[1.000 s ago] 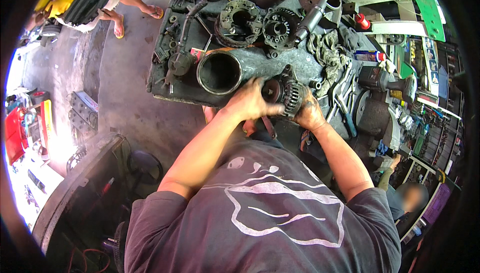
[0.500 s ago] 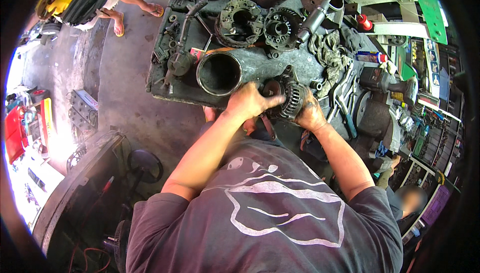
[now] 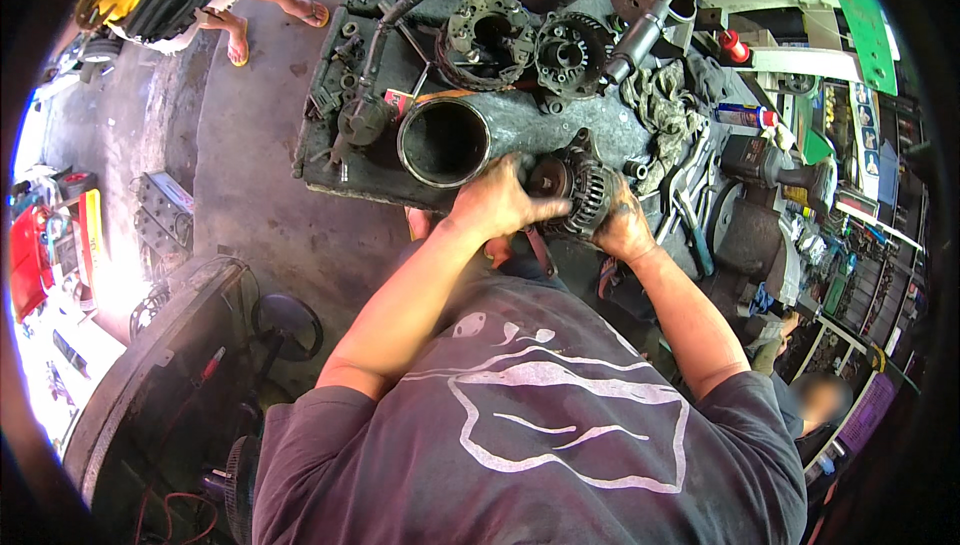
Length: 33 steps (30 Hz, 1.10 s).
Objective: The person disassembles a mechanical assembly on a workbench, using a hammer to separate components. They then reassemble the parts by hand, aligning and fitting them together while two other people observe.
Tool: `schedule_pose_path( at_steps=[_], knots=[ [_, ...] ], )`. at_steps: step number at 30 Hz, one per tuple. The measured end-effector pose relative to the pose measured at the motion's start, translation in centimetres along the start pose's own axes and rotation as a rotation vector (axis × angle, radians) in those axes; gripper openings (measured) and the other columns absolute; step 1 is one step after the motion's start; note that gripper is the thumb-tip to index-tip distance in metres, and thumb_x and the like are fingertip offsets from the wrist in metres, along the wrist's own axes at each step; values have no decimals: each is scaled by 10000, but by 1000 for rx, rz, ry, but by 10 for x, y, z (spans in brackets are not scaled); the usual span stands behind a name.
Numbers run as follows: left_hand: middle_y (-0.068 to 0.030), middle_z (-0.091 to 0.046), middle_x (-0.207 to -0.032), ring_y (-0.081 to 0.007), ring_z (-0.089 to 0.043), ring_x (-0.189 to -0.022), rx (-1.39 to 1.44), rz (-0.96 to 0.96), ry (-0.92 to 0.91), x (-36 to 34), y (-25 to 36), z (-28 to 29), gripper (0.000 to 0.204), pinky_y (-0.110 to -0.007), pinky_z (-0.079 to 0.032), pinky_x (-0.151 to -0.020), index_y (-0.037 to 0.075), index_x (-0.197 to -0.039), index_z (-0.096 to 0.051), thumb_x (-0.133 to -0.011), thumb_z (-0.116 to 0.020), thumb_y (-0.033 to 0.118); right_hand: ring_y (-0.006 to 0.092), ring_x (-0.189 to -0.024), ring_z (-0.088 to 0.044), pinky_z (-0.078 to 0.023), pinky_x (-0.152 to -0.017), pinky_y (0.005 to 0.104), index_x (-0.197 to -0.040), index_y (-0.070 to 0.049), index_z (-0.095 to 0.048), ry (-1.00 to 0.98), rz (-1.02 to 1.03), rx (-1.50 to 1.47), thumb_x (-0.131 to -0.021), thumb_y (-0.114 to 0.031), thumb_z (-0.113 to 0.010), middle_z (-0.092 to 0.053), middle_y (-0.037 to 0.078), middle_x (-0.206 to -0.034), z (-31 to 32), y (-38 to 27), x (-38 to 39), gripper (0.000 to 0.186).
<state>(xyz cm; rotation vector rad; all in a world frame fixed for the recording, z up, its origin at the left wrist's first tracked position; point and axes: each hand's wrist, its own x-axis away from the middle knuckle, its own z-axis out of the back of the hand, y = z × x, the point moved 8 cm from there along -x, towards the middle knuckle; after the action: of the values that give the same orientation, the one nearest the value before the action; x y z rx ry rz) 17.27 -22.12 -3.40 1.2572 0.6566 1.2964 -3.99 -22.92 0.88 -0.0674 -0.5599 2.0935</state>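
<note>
A dark metal alternator (image 3: 590,197) with a slotted, finned housing is at the bench's front edge. My right hand (image 3: 625,223), its fingers blackened with grime, grips the housing from the right. The round pulley end (image 3: 550,180) faces left. Beside it is my left hand (image 3: 495,197), thumb and forefinger spread apart around the pulley's near left side; the thumb is slightly blurred, and whether it touches cannot be made out. Just beyond my left hand stands an open metal cylinder (image 3: 443,143).
On the dark workbench (image 3: 370,185) lie an opened alternator housing (image 3: 490,40), a finned end cover (image 3: 572,55), a long air ratchet-like tool (image 3: 650,30), a crumpled rag (image 3: 665,110) and several wrenches (image 3: 690,205). Another person's legs (image 3: 238,37) stand at the far left.
My left hand has drawn slightly back from the pulley, and more of the pulley's face shows. My right hand keeps its grip on the alternator. The view has shifted slightly.
</note>
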Motion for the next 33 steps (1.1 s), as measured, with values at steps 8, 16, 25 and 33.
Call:
schedule_pose_path(
  at_steps=[8,16,25,33],
  knots=[
    [-217,-654,-1473,-370,-605,-1400,394,-201,-96,-8,-8,-8,944,-432,-456,-1203,37,-1516,-591,-715,-1006,317,394,-1310,-606,-498,-1150,459,-1410,-53,-642,-15,-46,-74,-744,-269,-956,-666,179,-1383,1,-2,-5,767],
    [-194,-677,-1453,-369,-634,-1361,314,-69,79,2,-6,-11,911,-446,-477,-1170,20,-1447,-630,-731,-991,454,411,-1346,-592,-506,-1153,466,-1466,-37,-587,-62,-52,-28,-716,-296,-983,-631,199,-1436,-5,-4,-2,887],
    [-175,-713,-1387,-254,-678,-1261,370,-183,43,-4,-5,-12,868,-397,-513,-1113,-8,-1448,-633,-767,-988,395,413,-1456,-503,-418,-1250,470,-1563,-15,-464,-22,-236,-136,-606,-284,-1025,-540,225,-1539,-12,16,2,1142],
    [-240,-689,-1368,-432,-619,-1331,-335,-465,176,19,119,-10,869,-515,-444,-1200,24,-1388,-688,-714,-963,497,355,-1313,-658,-468,-1187,464,-1392,-26,-681,298,-107,-515,-769,-280,-939,-713,173,-1385,25,-20,37,721]
  ],
)
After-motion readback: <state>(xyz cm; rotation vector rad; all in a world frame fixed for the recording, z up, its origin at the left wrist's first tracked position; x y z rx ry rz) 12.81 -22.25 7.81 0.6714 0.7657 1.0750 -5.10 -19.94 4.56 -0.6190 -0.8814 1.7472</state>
